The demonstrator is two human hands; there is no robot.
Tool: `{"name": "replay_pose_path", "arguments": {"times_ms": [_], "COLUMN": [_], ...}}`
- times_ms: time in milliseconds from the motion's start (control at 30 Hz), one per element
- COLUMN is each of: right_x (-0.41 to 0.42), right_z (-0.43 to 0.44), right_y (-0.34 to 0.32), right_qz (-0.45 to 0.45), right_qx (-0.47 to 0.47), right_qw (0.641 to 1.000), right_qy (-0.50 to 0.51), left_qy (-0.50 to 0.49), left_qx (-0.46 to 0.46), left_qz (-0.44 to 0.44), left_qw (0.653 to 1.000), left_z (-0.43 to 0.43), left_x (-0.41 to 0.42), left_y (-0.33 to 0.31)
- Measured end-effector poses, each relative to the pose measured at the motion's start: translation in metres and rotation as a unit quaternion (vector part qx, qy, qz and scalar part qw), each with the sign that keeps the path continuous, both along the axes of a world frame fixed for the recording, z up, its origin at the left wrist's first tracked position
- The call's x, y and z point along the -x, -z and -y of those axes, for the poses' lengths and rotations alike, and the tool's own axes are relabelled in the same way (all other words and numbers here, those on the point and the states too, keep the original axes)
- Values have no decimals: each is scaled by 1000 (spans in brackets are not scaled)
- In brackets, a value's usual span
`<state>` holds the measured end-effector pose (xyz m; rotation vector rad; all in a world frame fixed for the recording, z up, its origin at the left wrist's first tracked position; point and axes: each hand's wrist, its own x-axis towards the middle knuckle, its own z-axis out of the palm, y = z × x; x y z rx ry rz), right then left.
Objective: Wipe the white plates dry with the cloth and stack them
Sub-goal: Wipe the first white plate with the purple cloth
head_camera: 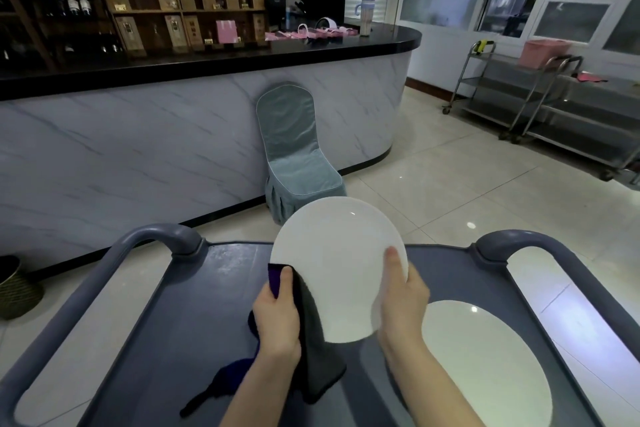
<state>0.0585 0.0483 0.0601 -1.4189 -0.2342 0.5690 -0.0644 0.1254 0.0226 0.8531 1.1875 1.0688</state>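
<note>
Left hand [277, 319] grips dark cloth [311, 333] against tilted white plate [337, 270], right hand [403, 302] pinches its rim, second plate [485, 367] on cart surface [194, 322] beside right hand.

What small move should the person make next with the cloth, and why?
Probably slide the left hand with the cloth across the face of the raised plate, while the right hand holds the rim. The cloth touches only the plate's left edge, so most of the face may be unwiped. Stacking on the second plate on the cart seems too early.
</note>
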Motion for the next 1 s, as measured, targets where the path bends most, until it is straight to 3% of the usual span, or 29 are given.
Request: {"name": "replay_pose_path", "arguments": {"times_ms": [67, 200, 333, 400, 433, 500, 600, 667, 733, 800, 833, 900, 1000], "right_x": [3, -36, -58, -58, -56, -52, -53, -46, -27, -10, -8, -15, -42], "right_z": [5, 9, -5, -11, -12, -10, -2, 0, 0, 1, 3, 8, 10], "right_y": [11, -5, -39, -41, -40, -38, -37, -34, -20, -3, 4, 6, -17], "right_qz": [9, 189, 357, 409, 422, 436, 381, 283, 127, 19, 10, 65, 214], "right_qx": [16, 32, 110, 159, 165, 140, 104, 80, 34, 13, 22, 46, 55], "right_qw": [999, 970, 862, 801, 791, 800, 871, 941, 990, 1000, 999, 993, 959], "right_qy": [-43, -147, -344, -406, -410, -388, -293, -169, -49, -14, -28, -88, -175], "left_qy": [-1, 65, 172, 235, 256, 254, 166, 91, 29, 4, 1, 4, 51], "left_qx": [-8, -124, -318, -373, -382, -378, -293, -183, -57, 7, 14, -5, -103], "left_qz": [-6, -78, -184, -208, -212, -204, -142, -94, -37, -15, -15, -20, -66], "left_qw": [1000, 987, 914, 873, 862, 866, 931, 974, 997, 1000, 1000, 1000, 991], "left_z": [-8, -27, -31, -31, -31, -31, -28, -19, -9, -6, -7, -15, -26], "left_x": [5, 24, 17, 11, 8, 7, 9, 8, 3, -1, -1, 6, 20], "left_y": [-2, -16, -36, -42, -43, -42, -33, -22, -9, -1, 1, -3, -15]}}
